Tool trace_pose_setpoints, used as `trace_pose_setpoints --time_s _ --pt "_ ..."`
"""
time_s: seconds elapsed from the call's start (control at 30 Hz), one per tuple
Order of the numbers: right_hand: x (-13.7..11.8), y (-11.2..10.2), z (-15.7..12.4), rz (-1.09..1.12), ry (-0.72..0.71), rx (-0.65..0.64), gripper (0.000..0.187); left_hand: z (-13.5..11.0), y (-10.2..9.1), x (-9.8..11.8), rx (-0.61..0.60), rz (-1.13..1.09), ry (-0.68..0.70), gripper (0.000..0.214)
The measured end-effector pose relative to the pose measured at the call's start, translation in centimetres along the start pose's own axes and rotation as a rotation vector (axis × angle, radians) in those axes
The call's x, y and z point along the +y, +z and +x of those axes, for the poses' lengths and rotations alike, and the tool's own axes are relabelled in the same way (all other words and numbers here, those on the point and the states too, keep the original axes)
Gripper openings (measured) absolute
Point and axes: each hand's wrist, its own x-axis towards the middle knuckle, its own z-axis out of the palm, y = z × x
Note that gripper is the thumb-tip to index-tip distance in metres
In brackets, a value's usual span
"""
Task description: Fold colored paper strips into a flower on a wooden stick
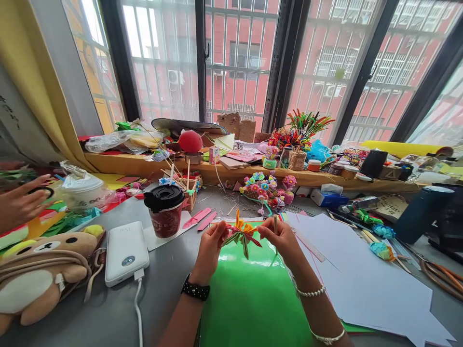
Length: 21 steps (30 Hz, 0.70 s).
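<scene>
A folded paper flower (243,232) in orange, red and green is held above a glossy green sheet (249,299). My left hand (210,248) pinches its left side between thumb and fingers. My right hand (284,241) is closed around a thin pale stick (275,221), which stands nearly upright, and its thumb and fingertip reach the flower's right petals. Whether those fingertips grip the petal or only touch it, I cannot tell. Pink paper strips (197,218) lie behind my left hand.
A lidded coffee cup (164,212), a white power bank (126,253) with a cable and a plush bear (47,270) are on the left. White paper sheets (354,270) cover the right. Another person's hand (21,205) is at the far left. Small flowers (262,188) stand behind.
</scene>
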Motion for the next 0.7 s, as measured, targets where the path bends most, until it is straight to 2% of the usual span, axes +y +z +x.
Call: trace_pose_setpoints --time_s 0.33,0.63,0.7 --pt "-0.28 -0.14 -0.01 0.012 0.014 -0.02 0.028 0.2 -0.27 -0.26 0.003 -0.028 0.035 0.035" --pt "-0.39 -0.22 -0.11 0.027 0.016 -0.097 0.03 -0.1 -0.06 0.0 -0.001 -0.053 0.011 0.04" --pt "-0.39 -0.17 -0.12 0.036 0.002 -0.068 0.03 -0.03 0.02 -0.02 -0.008 -0.048 0.018 0.038"
